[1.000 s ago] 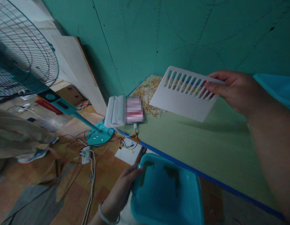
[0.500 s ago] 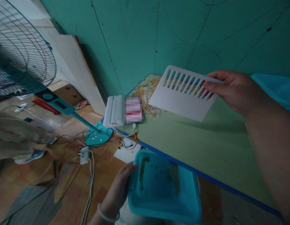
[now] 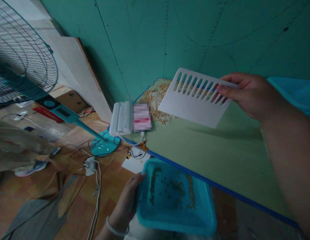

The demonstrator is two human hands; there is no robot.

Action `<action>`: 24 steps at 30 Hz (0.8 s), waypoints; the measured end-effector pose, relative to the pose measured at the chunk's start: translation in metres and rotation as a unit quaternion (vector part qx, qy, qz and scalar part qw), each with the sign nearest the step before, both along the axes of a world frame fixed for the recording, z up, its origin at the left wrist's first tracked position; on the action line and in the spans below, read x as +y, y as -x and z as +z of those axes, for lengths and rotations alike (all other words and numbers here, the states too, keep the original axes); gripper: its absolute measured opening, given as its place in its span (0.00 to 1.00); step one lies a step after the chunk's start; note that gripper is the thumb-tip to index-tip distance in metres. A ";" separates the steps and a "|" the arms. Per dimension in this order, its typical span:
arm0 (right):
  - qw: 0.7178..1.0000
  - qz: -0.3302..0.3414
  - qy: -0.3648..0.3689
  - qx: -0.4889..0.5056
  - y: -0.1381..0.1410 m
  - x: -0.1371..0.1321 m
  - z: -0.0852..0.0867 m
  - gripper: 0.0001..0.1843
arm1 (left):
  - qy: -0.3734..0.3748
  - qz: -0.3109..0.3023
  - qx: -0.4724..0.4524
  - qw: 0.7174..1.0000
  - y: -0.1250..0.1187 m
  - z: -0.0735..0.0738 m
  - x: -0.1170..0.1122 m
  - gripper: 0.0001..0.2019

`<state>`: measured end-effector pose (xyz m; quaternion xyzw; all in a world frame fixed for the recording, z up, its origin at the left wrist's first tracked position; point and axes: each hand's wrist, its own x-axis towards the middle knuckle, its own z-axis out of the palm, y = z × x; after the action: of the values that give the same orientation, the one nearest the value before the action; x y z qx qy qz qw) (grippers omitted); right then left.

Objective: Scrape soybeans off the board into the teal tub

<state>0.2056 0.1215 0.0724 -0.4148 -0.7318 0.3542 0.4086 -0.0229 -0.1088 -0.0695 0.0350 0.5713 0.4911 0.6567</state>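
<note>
My left hand [image 3: 131, 196] grips the left rim of a blue plastic tray [image 3: 175, 221], held below the front edge of the table. Small round beans [image 3: 191, 191] lie in it, lined up along the left and right sides, with others scattered in the middle. Between the thumb and fingers of my right hand [image 3: 247, 95] is a white slotted scraper [image 3: 192, 108], raised over the table. Behind the scraper, a spread of yellowish beans [image 3: 158, 100] covers the table's far left corner, partly hidden by it.
A white device [image 3: 121, 118] with a cable and a blurred-out panel stands at the left edge of the light green table [image 3: 215, 150]. A standing fan [image 3: 62, 111], a power strip [image 3: 89, 165] and cords are on the left. Blue material [image 3: 292, 95] lies at right, and a green wall rises behind.
The beans in the tray have shifted, with more now strewn across its middle. Both hands keep nearly the same place, and the scraper stays raised.
</note>
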 end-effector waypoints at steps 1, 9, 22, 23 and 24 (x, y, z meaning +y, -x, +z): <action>1.000 0.000 0.000 0.002 0.000 0.000 0.000 0.05 | 0.001 -0.006 -0.004 1.000 0.001 -0.002 -0.001 0.06; 1.000 0.007 -0.006 0.002 -0.001 0.000 0.001 0.05 | 0.015 -0.025 0.002 1.000 0.001 -0.004 -0.001 0.13; 1.000 0.003 -0.004 -0.009 -0.001 0.000 0.002 0.05 | 0.003 0.002 0.053 0.999 -0.011 0.015 0.004 0.08; 1.000 0.005 -0.006 -0.010 -0.001 0.000 0.001 0.06 | 0.000 -0.002 0.052 0.999 -0.011 0.014 0.004 0.08; 1.000 0.006 -0.008 -0.010 -0.001 0.000 0.001 0.06 | -0.003 -0.007 0.052 0.999 -0.011 0.012 0.003 0.08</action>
<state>0.2069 0.1216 0.0737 -0.4105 -0.7410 0.3465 0.4029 -0.0121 -0.1054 -0.0575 0.0669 0.6027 0.4857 0.6296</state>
